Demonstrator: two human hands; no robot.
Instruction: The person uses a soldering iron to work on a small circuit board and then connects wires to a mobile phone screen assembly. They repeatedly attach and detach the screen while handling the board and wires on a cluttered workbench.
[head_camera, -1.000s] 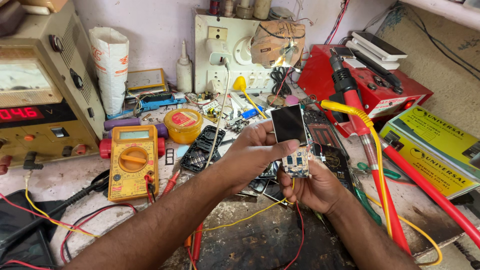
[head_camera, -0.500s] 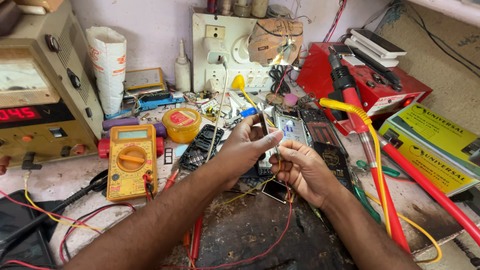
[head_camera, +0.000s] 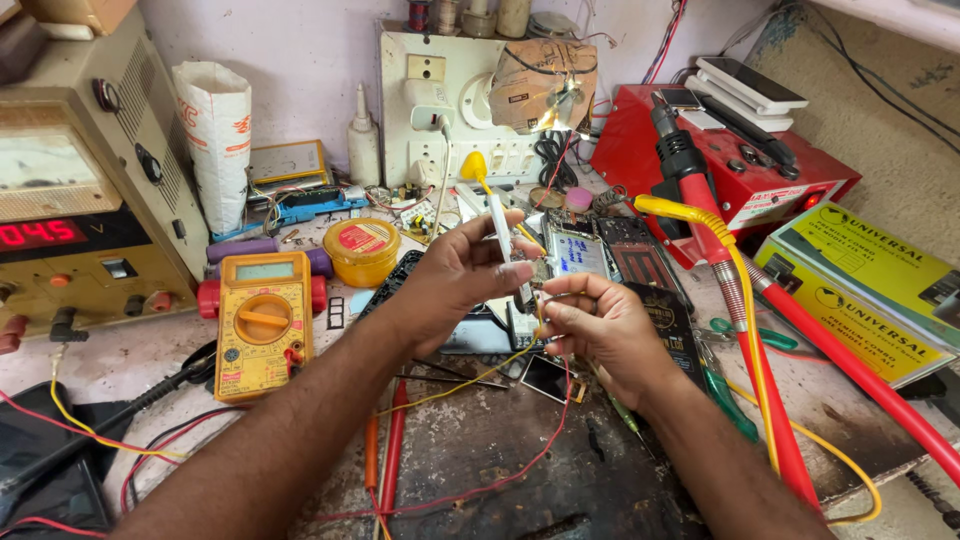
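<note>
Cluttered workbench (head_camera: 520, 470) at frame centre | your left hand (head_camera: 455, 275) grips a white tool (head_camera: 505, 245) | right hand (head_camera: 600, 325) pinches yellow wire (head_camera: 470, 378) | risk: wire slips, touching bare phone boards (head_camera: 580, 255).

The multimeter (head_camera: 262, 322) is yellow with an orange dial and red side grips. The round tin (head_camera: 362, 250) is yellow with a red label. The power supply (head_camera: 75, 190) is beige, its digits glowing red. A red box (head_camera: 740, 160) sits behind a red hose (head_camera: 850, 370) and yellow tube (head_camera: 745, 290). The worktop (head_camera: 500, 470) is dark, scorched grey.
</note>
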